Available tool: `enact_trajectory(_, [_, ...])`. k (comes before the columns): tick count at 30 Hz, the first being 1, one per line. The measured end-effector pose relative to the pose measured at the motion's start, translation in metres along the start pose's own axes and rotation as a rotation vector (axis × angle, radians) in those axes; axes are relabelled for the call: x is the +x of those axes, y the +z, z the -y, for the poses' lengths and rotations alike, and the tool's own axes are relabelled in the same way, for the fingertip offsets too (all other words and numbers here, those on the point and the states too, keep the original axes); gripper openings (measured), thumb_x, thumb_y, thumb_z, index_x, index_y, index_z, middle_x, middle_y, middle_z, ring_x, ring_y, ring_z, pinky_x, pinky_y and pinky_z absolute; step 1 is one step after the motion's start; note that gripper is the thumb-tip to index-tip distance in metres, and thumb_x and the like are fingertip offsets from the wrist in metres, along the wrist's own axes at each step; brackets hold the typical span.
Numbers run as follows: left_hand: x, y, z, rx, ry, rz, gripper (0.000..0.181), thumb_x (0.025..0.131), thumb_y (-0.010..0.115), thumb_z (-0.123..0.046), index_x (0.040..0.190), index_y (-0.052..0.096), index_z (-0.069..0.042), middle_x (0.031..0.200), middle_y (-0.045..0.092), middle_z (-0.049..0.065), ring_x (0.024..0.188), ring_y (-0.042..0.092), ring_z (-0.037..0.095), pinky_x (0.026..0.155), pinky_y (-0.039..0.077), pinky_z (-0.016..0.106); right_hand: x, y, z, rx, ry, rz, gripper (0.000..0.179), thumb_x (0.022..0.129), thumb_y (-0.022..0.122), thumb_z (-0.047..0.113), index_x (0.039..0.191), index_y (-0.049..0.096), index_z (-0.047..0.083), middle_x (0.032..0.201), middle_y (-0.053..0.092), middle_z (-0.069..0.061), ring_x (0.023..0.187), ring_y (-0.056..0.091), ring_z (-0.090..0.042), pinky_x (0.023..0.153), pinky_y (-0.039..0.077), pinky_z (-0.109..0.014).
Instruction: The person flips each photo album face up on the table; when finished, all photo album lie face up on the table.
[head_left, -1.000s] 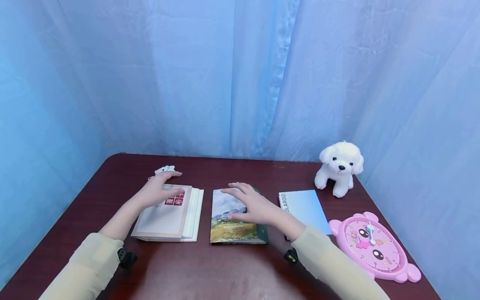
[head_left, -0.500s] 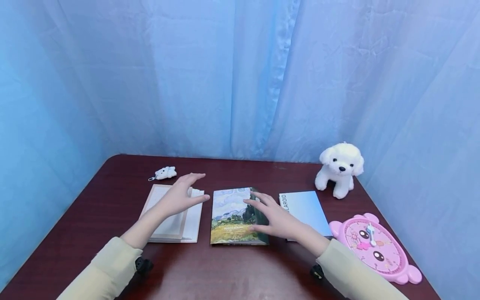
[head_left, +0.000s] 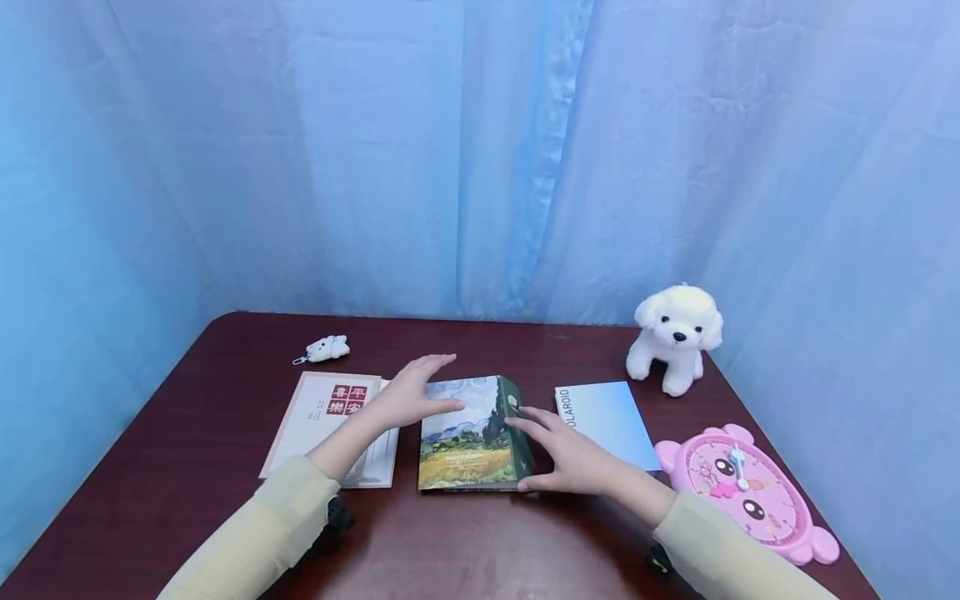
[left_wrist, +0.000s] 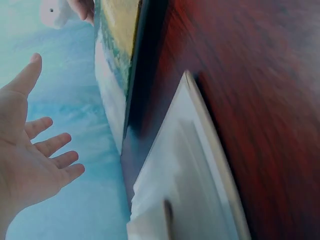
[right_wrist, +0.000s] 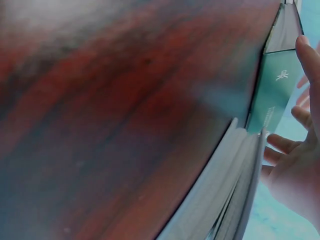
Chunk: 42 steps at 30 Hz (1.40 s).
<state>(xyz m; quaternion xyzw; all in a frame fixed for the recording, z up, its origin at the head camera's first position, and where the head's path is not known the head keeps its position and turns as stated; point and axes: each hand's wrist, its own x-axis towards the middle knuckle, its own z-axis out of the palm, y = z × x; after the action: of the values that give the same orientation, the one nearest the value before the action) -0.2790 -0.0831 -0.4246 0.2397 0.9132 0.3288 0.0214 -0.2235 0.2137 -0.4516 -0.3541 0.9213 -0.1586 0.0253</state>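
A photo album with a painted landscape cover [head_left: 461, 442] and a green spine [right_wrist: 272, 90] lies in the middle of the table. My left hand [head_left: 405, 400] is above its left edge, fingers spread and holding nothing. In the left wrist view the palm of that hand [left_wrist: 35, 150] faces the album. At the green spine, my right hand [head_left: 573, 458] has its fingers extended; whether they touch it I cannot tell. To the left lies a white album with red characters [head_left: 322, 408], partly behind my left forearm. A white-and-blue album marked "OLAROID" [head_left: 611, 421] lies on the right.
A white plush dog [head_left: 678, 333] sits at the back right. In front of it, a pink toy clock [head_left: 750, 492] lies near the table's right edge. A small white plush keychain [head_left: 327, 348] lies at the back left. Blue curtains [head_left: 375, 167] hang behind the table [head_left: 480, 542].
My left hand has moved right, from over the white album to the painted album's left side. The right hand has drawn back rightward from the painted cover to the spine. The white album's cover has settled lower.
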Motion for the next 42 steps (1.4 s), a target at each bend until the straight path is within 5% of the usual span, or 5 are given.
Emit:
enact_trajectory(17, [0.046, 0.029, 0.007, -0.011, 0.068, 0.133, 0.075, 0.081, 0.075, -0.034, 0.143, 0.041, -0.009, 0.141, 0.047, 0.010, 0.131, 0.041, 0.027, 0.105, 0.036, 0.045, 0.001, 0.007, -0.007, -0.075, -0.016, 0.030, 0.097, 0.069, 0.070, 0.066, 0.148, 0.030, 0.027, 0.142, 0.041, -0.012, 0.128, 0.041, -0.029, 0.099, 0.040, -0.050])
enact_trajectory(30, [0.060, 0.039, 0.005, -0.133, 0.009, 0.239, 0.066, 0.083, 0.074, -0.023, 0.140, 0.045, -0.006, 0.141, 0.047, 0.009, 0.131, 0.042, 0.025, 0.105, 0.037, 0.041, 0.004, 0.008, -0.005, -0.080, 0.043, 0.034, 0.103, 0.068, 0.073, 0.064, 0.148, 0.031, 0.015, 0.140, 0.044, -0.010, 0.129, 0.043, -0.026, 0.110, 0.027, -0.053])
enact_trajectory(42, [0.069, 0.039, 0.008, -0.161, -0.013, 0.249, 0.060, 0.079, 0.077, -0.024, 0.132, 0.052, -0.009, 0.131, 0.052, 0.007, 0.121, 0.049, 0.022, 0.100, 0.042, 0.037, 0.004, 0.004, -0.005, -0.028, 0.064, 0.036, 0.098, 0.068, 0.075, 0.060, 0.148, 0.031, 0.023, 0.141, 0.041, -0.008, 0.121, 0.049, -0.024, 0.091, 0.048, -0.044])
